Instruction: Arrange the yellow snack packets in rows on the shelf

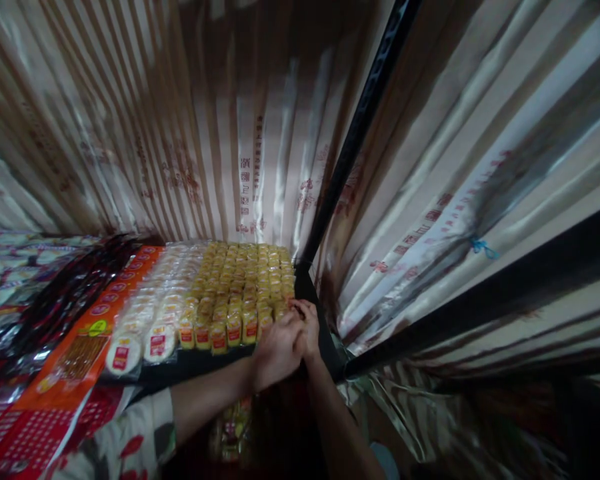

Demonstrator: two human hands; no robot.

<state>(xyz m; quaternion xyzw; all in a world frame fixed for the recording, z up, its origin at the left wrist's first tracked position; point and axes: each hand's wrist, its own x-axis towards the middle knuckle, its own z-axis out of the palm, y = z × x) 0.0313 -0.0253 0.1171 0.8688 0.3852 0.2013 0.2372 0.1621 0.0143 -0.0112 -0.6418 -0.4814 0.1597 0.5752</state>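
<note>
Yellow packs (247,287) stand in rows left of the post (357,133), in shiny film, red labels too blurred to read; before the post, our left hand (279,350) overlaps our right hand (309,327), fingers partly curled, whatever they grip hidden from us; farther left lie round white packs (161,341) and an orange bag (87,337); behind the post hangs pleated sheeting (275,153), its reddish characters illegible to us.

Both hands (280,350) (309,328) together, arms (213,395) (339,417) outstretched.

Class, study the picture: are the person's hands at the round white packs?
No, the left hand and right hand are both at the near right corner of the yellow packs.
</note>
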